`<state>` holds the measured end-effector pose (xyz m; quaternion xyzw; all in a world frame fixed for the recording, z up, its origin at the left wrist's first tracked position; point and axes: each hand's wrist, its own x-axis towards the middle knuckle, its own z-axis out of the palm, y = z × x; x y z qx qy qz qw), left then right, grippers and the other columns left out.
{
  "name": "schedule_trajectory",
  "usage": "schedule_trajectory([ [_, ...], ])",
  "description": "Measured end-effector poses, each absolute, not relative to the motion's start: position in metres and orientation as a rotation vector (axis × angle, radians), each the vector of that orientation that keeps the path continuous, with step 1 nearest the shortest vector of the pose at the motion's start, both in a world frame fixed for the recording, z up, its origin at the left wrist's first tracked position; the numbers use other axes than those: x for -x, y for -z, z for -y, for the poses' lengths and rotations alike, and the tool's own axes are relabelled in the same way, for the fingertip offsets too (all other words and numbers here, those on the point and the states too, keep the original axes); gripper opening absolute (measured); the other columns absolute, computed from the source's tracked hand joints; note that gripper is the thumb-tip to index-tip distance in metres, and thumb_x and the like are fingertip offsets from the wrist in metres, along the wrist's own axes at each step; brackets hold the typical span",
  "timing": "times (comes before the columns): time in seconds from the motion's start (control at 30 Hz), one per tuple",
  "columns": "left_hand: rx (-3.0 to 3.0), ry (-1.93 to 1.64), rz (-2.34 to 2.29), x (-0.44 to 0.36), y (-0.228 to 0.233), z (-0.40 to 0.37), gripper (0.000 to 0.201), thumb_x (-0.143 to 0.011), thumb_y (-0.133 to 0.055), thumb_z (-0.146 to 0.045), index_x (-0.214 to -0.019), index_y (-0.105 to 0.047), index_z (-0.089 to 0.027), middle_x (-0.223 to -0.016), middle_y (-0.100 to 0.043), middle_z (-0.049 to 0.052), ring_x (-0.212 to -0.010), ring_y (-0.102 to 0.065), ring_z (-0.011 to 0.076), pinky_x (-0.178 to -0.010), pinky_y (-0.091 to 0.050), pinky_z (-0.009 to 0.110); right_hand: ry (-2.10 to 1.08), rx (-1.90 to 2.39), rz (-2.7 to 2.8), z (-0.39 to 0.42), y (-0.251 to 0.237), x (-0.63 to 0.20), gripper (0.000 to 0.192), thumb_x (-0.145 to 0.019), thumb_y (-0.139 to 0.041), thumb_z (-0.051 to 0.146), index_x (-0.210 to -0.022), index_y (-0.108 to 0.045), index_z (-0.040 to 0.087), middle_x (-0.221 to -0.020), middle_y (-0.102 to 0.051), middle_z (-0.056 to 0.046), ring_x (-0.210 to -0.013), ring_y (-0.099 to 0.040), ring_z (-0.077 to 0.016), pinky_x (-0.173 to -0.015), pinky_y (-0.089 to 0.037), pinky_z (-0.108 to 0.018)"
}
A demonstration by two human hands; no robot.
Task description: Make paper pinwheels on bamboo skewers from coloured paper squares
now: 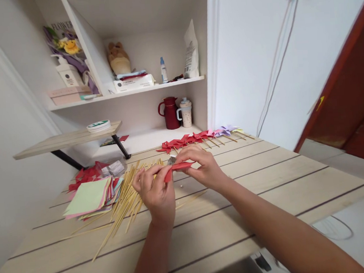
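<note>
Fingers [160, 176] of left hand [158, 197] and right hand [206, 166] pinching red paper [181, 165] between them

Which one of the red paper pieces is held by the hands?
The folded piece between left hand and right hand; other red ones lie in the back row or left-side heap.

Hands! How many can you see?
2: the left hand and the right hand, one on each side of the red paper. Some fingertips are hidden.
</note>
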<state>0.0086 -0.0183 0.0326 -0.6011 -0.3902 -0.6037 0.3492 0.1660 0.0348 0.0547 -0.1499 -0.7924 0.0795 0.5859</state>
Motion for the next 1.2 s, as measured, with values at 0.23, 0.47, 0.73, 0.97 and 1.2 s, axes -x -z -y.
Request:
schedule_trajectory([
  [0.23,1.556,1.582,1.048,-0.0096,-0.0315,0.0177,0.017,-0.085,-0.076,-0.011,-0.099,-0.072,-0.021,-0.094,-0.071,0.005,-0.087,-0.067,0.0186,-0.098,-0.045,0.044,-0.335,0.368,1.845,-0.0338,-0.0534,-0.1643,0.01,-0.086,-0.08,0.023,-0.093,-0.073,0.024,-0.09,-0.077,-0.003,-0.088,-0.07,-0.0217,-0.085,-0.05,-0.04],
  [0.47,1.565,1.613,1.044,-0.0111,-0.0317,0.0182,0.017,-0.085,-0.076,-0.011,-0.099,-0.072,-0.021,-0.094,-0.071,0.004,-0.086,-0.067,0.0182,-0.097,-0.045,0.043,-0.384,0.354,1.814,-0.0357,-0.0515,-0.1634,0.007,-0.087,-0.078,0.021,-0.092,-0.075,0.025,-0.089,-0.076,-0.003,-0.088,-0.069,-0.0215,-0.085,-0.052,-0.039],
  [0.73,1.601,1.667,1.069,-0.0159,-0.03,0.0181,0.014,-0.087,-0.074,-0.013,-0.098,-0.072,-0.021,-0.093,-0.07,0.005,-0.087,-0.066,0.0188,-0.091,-0.047,0.041,-0.369,0.376,1.769,-0.0312,-0.0536,-0.1635,0.013,-0.09,-0.068,0.013,-0.086,-0.074,0.024,-0.084,-0.074,-0.002,-0.085,-0.067,-0.0205,-0.082,-0.051,-0.038],
  [0.97,1.642,1.708,1.207,-0.0176,-0.0253,0.0108,0.003,-0.092,-0.069,-0.021,-0.093,-0.071,-0.02,-0.093,-0.07,0.005,-0.088,-0.066,0.0196,-0.088,-0.048,0.038,-0.474,0.531,1.77,-0.0339,-0.0506,-0.1609,0.011,-0.087,-0.068,0.011,-0.083,-0.072,0.022,-0.081,-0.073,-0.001,-0.077,-0.064,-0.0175,-0.072,-0.05,-0.031],
  [1.2,1.669,1.681,1.228,-0.0173,-0.0265,0.0133,0.008,-0.092,-0.067,-0.019,-0.095,-0.074,-0.021,-0.093,-0.071,0.005,-0.09,-0.067,0.0206,-0.09,-0.047,0.039,-0.217,0.527,1.795,-0.0382,-0.0463,-0.163,0.012,-0.091,-0.064,0.016,-0.086,-0.071,0.024,-0.086,-0.075,-0.003,-0.087,-0.066,-0.0226,-0.084,-0.049,-0.04],
])
